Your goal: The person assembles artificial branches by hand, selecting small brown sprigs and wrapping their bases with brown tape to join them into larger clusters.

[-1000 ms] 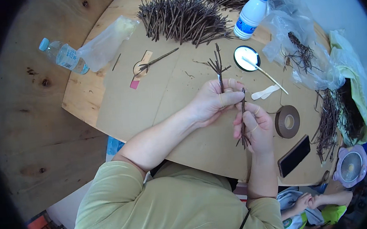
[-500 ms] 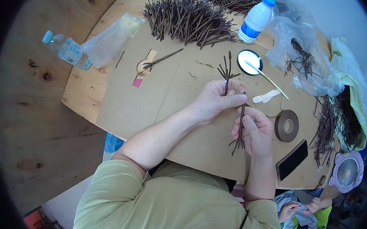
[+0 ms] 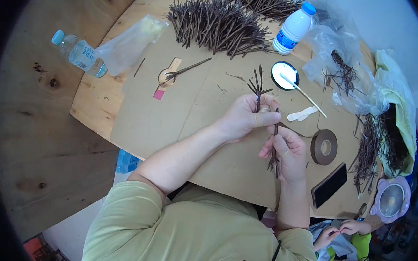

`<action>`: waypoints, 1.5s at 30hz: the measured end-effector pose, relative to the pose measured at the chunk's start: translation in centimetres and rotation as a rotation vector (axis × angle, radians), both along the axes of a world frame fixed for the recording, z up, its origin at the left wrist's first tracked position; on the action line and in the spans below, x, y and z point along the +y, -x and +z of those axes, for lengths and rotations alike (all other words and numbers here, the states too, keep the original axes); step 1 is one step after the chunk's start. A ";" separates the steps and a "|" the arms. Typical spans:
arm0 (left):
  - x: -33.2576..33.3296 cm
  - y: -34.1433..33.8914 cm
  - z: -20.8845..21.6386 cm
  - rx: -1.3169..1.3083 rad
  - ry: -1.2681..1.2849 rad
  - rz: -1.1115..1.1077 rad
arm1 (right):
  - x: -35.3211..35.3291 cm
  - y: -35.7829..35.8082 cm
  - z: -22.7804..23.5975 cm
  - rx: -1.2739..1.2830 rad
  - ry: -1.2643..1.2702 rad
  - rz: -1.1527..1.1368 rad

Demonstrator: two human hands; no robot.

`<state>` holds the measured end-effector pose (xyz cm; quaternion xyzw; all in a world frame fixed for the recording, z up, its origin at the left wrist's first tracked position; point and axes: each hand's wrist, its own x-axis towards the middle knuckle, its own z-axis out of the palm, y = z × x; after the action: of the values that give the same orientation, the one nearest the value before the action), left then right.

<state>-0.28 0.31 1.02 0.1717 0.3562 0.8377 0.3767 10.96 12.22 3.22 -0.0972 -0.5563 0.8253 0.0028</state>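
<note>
Setting: apparently a craft workshop. Evidence: cardboard-covered table (image 3: 231, 170) bearing heaped brown twigs (image 3: 219, 28), tape roll (image 3: 318, 156), white dish (image 3: 279, 72) with stick (image 3: 309, 100).

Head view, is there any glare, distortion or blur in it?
Head view: the round white dish looks washed out; the left edge of the wooden tabletop bows, likely lens distortion; picture corners go black; left hand and right hand show no obvious blur.

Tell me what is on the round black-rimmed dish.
One end of a pale stick lies over the white face of the round black-rimmed dish. Whatever lies directly beneath the stick is covered.
</note>
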 end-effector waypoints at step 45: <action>-9.9 6.3 2.9 -0.022 0.022 0.766 | -2.9 22.6 14.1 0.869 -1.945 -0.191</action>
<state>-6.62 -9.61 3.91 0.0131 0.3994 0.9157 0.0423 -11.67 9.35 17.29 0.2060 -0.9168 -0.0126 0.3419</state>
